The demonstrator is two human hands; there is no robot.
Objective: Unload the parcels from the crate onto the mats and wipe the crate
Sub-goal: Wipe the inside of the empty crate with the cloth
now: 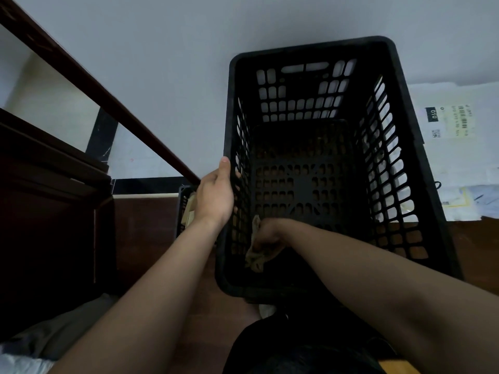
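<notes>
Cloth at work inside the black crate (310, 48)

The right hand (267, 234) clutches a crumpled cloth (255, 259) low against the crate's near left corner. The left hand (216, 195) grips the left rim, with the fingers curled inside. Labelled parcels (453, 125) lie flat just beyond the crate's right side.

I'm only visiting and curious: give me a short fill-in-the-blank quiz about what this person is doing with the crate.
1. The right hand holds a ___ inside the crate.
2. The left hand grips the crate's ___ rim.
3. The white parcels lie outside the crate, on its ___ side.

Missing words: cloth; left; right.
</notes>
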